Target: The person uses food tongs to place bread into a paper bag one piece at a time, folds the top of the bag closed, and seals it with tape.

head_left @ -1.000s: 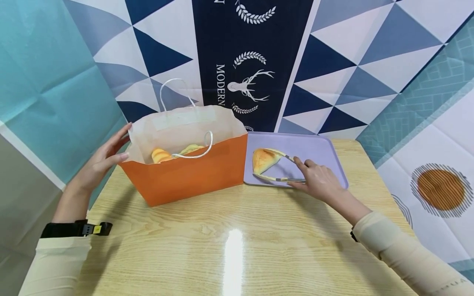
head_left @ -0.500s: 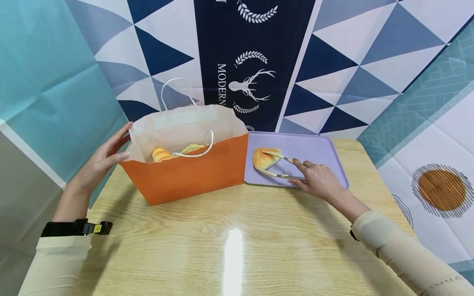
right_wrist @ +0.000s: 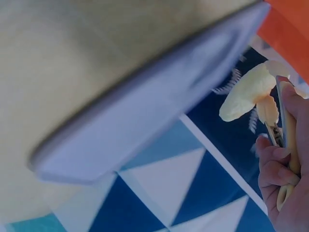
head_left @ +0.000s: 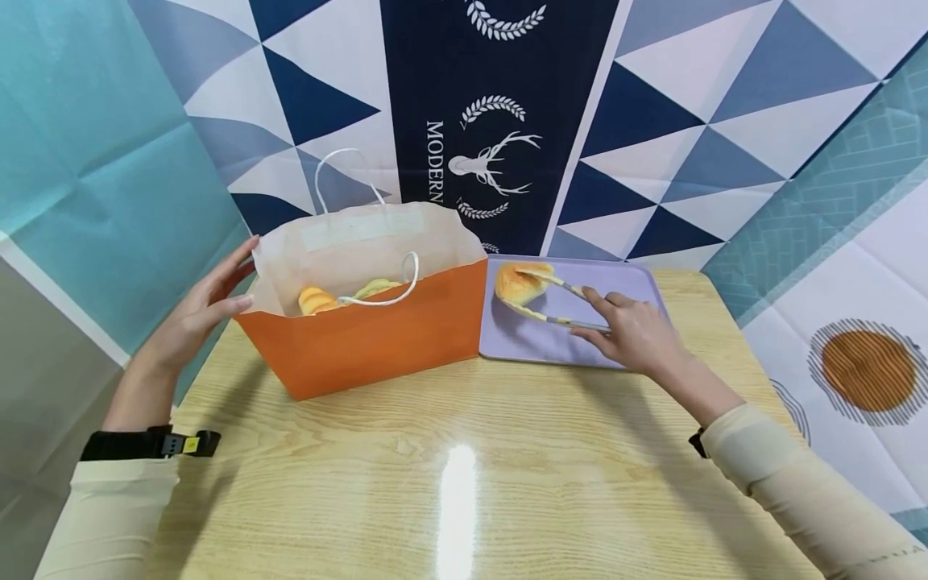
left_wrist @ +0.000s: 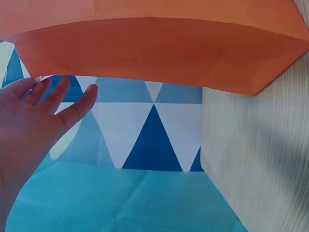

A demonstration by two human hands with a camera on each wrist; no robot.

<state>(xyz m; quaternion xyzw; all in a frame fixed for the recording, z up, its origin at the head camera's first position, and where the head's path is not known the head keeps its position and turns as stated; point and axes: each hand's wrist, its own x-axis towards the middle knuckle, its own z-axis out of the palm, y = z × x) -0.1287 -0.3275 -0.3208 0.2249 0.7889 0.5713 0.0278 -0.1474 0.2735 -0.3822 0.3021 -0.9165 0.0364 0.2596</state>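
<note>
In the head view, my right hand (head_left: 641, 334) grips a pair of tongs (head_left: 577, 324) with pale yellow tips. A golden-crusted, wedge-shaped bread (head_left: 513, 283) is held between those tips, raised over the lilac tray (head_left: 616, 275). The right wrist view shows the bread's pale underside (right_wrist: 248, 94) clear of the tray. My left hand (head_left: 196, 318) touches the left side of an orange paper bag (head_left: 384, 346), its fingers extended along the edge. Inside the bag, a ridged golden bread roll (head_left: 316, 300) and something pale green (head_left: 377, 287) show partly above the front wall.
White cord handles (head_left: 391, 301) stand up from the bag's open top. The tray lies right beside the bag, at the back of the wooden table (head_left: 391, 475). A patterned cloth (head_left: 478, 80) hangs behind.
The tongs have closed on the bread and lifted it off the tray, moving up with the right hand. My left hand stays at the bag's side.
</note>
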